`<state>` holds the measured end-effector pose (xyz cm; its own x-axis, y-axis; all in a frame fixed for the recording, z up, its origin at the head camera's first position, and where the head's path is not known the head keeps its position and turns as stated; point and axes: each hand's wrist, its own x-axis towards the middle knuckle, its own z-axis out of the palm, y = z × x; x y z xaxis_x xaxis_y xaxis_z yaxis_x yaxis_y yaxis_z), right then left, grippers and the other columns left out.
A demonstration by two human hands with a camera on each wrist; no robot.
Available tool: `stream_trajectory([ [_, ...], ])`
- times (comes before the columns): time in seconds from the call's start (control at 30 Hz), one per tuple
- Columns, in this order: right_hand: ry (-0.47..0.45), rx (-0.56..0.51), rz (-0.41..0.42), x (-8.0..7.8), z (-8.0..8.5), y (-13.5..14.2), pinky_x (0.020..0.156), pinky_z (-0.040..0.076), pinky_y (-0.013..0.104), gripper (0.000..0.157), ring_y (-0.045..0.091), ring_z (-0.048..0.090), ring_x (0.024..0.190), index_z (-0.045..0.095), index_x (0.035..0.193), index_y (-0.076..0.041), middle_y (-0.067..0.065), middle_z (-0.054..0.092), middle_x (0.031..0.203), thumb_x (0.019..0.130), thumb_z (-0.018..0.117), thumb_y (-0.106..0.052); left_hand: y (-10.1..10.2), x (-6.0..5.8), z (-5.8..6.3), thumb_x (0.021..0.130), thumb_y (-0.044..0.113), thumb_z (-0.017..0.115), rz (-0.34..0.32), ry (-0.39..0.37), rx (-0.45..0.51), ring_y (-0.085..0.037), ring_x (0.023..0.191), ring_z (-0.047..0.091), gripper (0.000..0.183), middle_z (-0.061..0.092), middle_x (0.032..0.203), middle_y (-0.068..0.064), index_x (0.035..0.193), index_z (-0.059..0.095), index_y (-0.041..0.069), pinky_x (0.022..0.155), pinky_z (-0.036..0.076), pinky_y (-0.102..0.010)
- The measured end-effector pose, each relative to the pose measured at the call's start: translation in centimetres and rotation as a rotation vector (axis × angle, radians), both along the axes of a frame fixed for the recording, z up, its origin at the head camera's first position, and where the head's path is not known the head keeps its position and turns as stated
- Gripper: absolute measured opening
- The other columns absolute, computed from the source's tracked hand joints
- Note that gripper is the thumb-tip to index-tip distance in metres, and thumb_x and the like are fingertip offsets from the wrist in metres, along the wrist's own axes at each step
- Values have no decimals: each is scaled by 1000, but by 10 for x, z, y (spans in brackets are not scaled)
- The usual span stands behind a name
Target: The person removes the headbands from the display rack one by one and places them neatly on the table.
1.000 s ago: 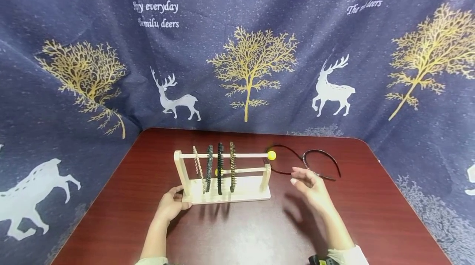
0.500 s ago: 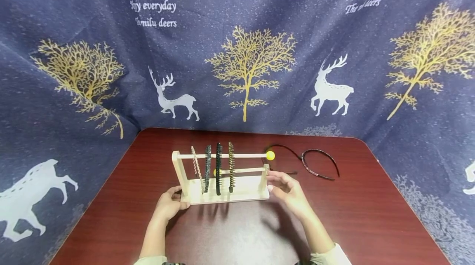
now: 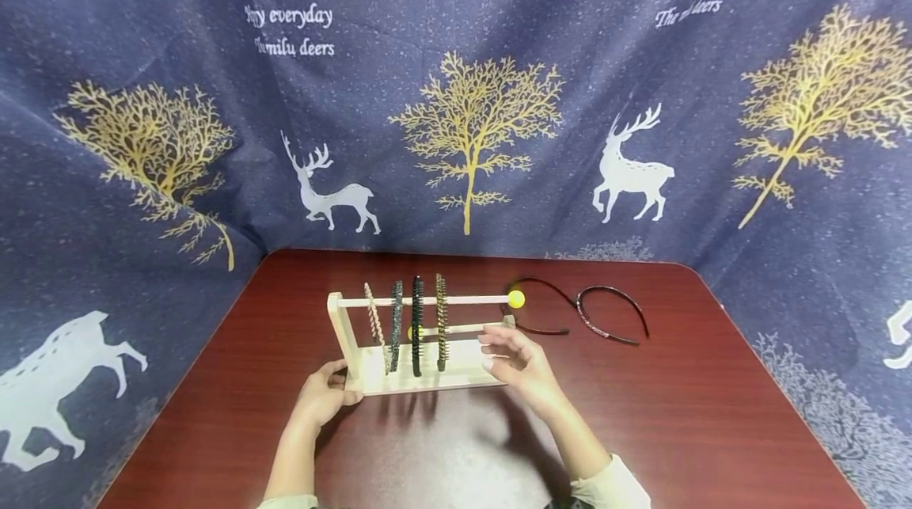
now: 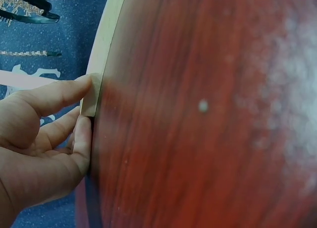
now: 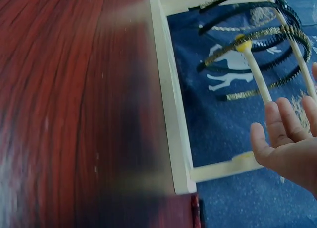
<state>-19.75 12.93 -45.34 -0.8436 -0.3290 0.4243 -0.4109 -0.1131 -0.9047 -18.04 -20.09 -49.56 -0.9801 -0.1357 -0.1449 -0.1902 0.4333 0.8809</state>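
Pale wooden two-bar rack (image 3: 466, 371) on a red-brown table (image 3: 677, 414); slim pale, dark and gold headbands (image 3: 417, 327) hang from its upper rod (image 3: 484, 300). Left hand (image 3: 323, 398) pinches its left base end; empty right hand (image 3: 526, 373), fingers loosely parted, before its right. Steadying presumably wants low, light pressure.

Headband rack (image 3: 466, 358), partly hidden
In the head view, the right hand (image 3: 527, 373) covers most of the 3 o'clock post (image 3: 509, 320); the desk (image 3: 677, 414) is cut off at 6 o'clock.
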Motion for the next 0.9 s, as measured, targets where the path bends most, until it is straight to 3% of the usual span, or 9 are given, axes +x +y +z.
stream_trajectory([
  [0.13, 31, -11, 33, -2, -1, -9, 87, 43, 48, 45, 48, 50, 103, 46, 125, 13, 37, 50, 115, 82, 58, 13, 0, -1, 1, 66, -2, 74, 4, 3, 13, -34, 96, 53, 68, 55, 102, -22, 127, 47, -8, 81, 41, -49],
  [0.4, 19, 11, 81, -3, 0, -27, 93, 33, 56, 47, 50, 44, 111, 44, 130, 9, 30, 49, 124, 84, 56, 7, -1, -3, -1, 65, -2, 74, 11, 17, 7, -32, 93, 52, 67, 56, 99, -19, 127, 48, -8, 80, 41, -46],
  [0.6, 11, 7, 67, -2, 0, -43, 95, 36, 49, 47, 42, 47, 111, 46, 127, 10, 31, 49, 121, 81, 58, 10, 0, -2, -3, 65, -2, 74, 8, 17, 22, -32, 95, 51, 68, 55, 101, -19, 127, 48, -8, 80, 41, -47],
  [0.8, -30, -15, -5, 1, 0, -58, 90, 42, 40, 42, 25, 54, 99, 50, 118, 14, 22, 58, 102, 78, 61, 10, 0, 0, -1, 65, -1, 74, 15, 14, 14, -32, 95, 51, 67, 56, 101, -19, 127, 48, -8, 80, 40, -46],
  [0.9, -66, -33, -19, 2, 0, -62, 86, 45, 34, 37, 23, 58, 93, 51, 113, 13, 23, 59, 97, 78, 60, 12, 0, 0, 0, 65, -1, 74, 14, 6, 11, -31, 94, 51, 68, 56, 100, -19, 127, 48, -8, 80, 41, -46],
])
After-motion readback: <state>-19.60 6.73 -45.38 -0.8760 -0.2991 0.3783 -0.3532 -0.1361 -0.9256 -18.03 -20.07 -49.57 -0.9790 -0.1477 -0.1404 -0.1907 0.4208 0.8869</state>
